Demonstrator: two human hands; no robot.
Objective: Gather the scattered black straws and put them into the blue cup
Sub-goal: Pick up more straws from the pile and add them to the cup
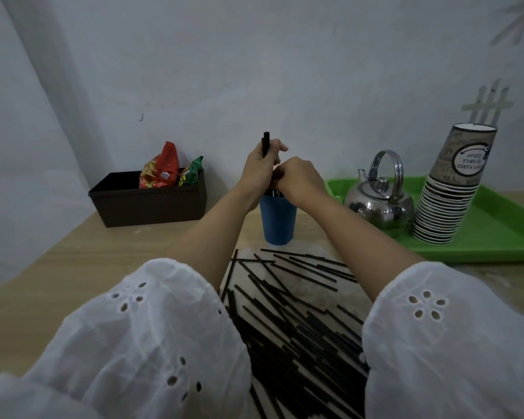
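Left hand (259,169) grips black straws (266,143) | right hand (300,179) curled, contents hidden | blue cup (278,220) below

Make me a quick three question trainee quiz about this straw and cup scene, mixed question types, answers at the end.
1. True or false: the left hand holds a small upright bunch of straws above the blue cup.
2. What stands on the green tray? A) snack packets B) kettle and stacked paper cups C) plates
3. Fill in: most loose straws lie on the table, ____ the cup and the person.

Key: 1 true; 2 B; 3 between.
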